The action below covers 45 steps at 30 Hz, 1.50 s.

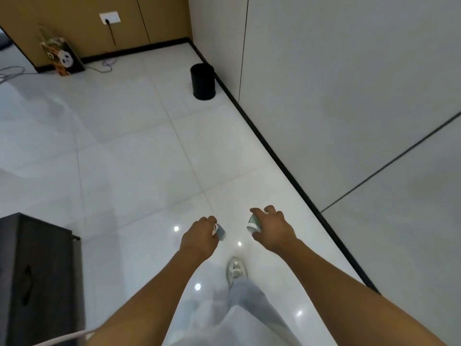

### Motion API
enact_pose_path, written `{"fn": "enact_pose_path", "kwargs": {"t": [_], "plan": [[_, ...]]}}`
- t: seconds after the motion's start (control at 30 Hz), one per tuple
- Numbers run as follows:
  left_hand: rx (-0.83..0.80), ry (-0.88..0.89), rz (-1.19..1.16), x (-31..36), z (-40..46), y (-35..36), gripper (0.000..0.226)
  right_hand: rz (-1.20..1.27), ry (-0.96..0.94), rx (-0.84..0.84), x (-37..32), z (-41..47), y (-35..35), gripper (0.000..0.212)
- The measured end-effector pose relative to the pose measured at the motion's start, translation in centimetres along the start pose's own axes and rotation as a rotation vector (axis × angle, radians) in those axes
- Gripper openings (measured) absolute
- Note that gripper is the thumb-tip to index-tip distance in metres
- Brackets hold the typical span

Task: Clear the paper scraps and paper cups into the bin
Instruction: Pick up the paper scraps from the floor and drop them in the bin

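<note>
Gripping cups – half-hidden by fingers, bin far off

Both arms are bare from the bottom edge of the view up to the left hand and the right hand; no sleeve, watch or ring can be seen on them. The person wears loose, light grey trousers. One shoe is visible, a white and pale grey sneaker with laces on top.
</note>
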<state>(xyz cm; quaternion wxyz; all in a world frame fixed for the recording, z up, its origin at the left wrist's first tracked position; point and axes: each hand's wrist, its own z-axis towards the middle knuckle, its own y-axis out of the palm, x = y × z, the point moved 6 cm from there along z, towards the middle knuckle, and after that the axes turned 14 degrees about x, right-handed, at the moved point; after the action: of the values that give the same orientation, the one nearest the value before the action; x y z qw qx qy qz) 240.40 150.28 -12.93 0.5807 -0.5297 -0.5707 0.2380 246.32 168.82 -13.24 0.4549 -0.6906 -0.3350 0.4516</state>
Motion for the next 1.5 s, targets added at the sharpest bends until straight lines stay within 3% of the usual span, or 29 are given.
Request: {"fn": "enact_pose_path", "kwargs": {"t": [0.23, 0.37, 0.77, 1.07, 1.27, 1.5], "plan": [[0.048, -0.046, -0.004, 2.3, 17.2, -5.4, 0.033, -0.032, -0.036, -0.035, -1.5, 18.9, -5.0, 0.057], [0.039, -0.082, 0.008, 1.4, 26.5, -8.1, 0.035, -0.047, -0.07, -0.102, -3.7, 28.2, -5.2, 0.058], [0.093, -0.088, -0.023, -2.0, 59.1, -18.7, 0.031, 0.027, -0.094, -0.069, -12.6, 61.2, -8.9, 0.061], [0.068, -0.083, 0.014, -0.4, 82.0, -21.6, 0.025, -0.011, -0.014, -0.12, -10.4, 84.1, -11.9, 0.068], [0.106, -0.16, 0.0, 0.7, 97.0, -24.6, 0.032, -0.015, -0.064, -0.114, -11.5, 100.7, -15.1, 0.068], [0.102, -0.223, -0.015, -0.4, 109.9, -27.5, 0.031, -0.01, -0.126, -0.187, -14.7, 114.2, -16.4, 0.071]]}}
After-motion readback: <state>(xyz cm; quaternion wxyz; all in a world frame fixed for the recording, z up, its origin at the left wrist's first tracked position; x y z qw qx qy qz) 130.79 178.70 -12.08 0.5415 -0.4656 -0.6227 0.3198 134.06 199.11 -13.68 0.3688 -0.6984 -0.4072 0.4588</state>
